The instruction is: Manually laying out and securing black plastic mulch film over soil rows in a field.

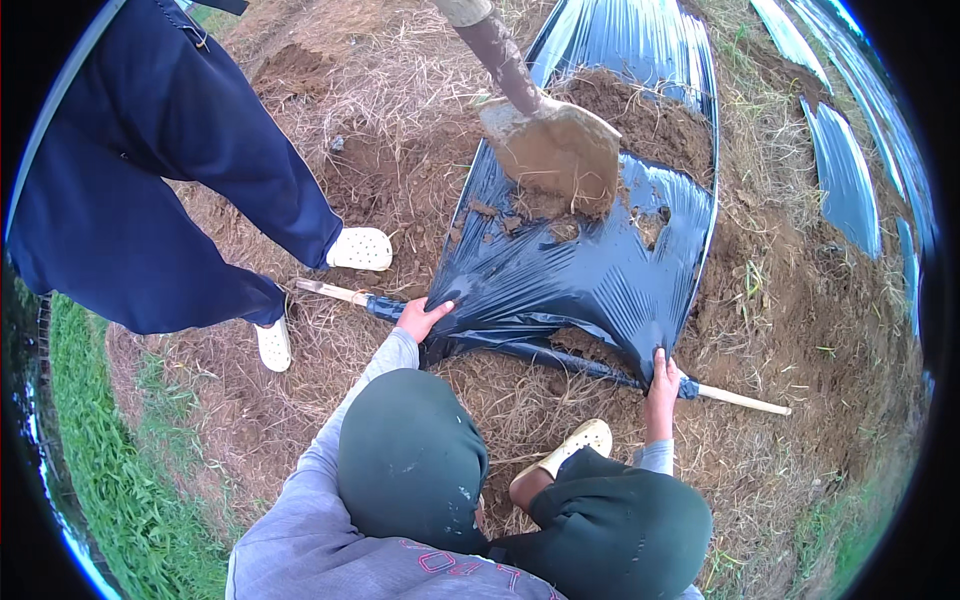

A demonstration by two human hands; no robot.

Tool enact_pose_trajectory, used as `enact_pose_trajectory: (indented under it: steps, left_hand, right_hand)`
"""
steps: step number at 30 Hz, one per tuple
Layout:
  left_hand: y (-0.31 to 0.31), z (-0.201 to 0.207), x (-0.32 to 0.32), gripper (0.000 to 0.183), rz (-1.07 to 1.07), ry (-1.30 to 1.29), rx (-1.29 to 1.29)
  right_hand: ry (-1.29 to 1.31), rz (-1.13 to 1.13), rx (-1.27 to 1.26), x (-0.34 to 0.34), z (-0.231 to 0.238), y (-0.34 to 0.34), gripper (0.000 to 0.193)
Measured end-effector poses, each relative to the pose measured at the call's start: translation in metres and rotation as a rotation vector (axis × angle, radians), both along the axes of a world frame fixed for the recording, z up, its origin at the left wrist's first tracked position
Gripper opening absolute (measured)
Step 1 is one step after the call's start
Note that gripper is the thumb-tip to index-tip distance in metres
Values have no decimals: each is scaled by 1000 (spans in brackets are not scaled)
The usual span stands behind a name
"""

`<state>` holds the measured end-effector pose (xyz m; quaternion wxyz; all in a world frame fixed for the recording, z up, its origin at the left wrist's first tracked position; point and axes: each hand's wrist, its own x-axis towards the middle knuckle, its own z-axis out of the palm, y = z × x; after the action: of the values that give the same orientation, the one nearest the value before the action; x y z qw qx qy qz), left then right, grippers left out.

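Note:
Black plastic film is stretched over the soil in front of me, its near end wrapped round a wooden pole. My left hand grips the film's near left corner, close to the pole. At the near right corner my right hand pinches the film, which is pulled into creases toward both hands. A shovel with a muddy blade comes down from the top onto the film, with soil at its tip. Holes in the film show at its near edge and right side.
A person in dark blue trousers and white clogs stands at the left. Loose soil lies across the film farther off. More film strips run along the right. Green grass grows at the lower left.

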<state>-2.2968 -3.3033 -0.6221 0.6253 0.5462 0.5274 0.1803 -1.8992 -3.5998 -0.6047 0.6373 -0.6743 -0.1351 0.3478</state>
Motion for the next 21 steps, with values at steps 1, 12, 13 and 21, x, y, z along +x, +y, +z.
enact_pose_trajectory:
  steps: [1, 12, 13, 21]
  left_hand:
    - [0, -1, 0, 40, -23, 19, 21]
    - [3, -17, -2, 37, -54, 66, 81]
    - [2, -18, -2, 38, -51, 71, 82]
    - [2, -11, -5, 39, -68, 142, 95]
  right_hand:
    - [3, 1, 13, 1, -2, 0, 37]
    - [-21, 12, 41, 2, -3, 7, 35]
    - [-10, 19, 38, 1, -3, 8, 35]
    - [-6, -18, 63, 6, -1, 6, 27]
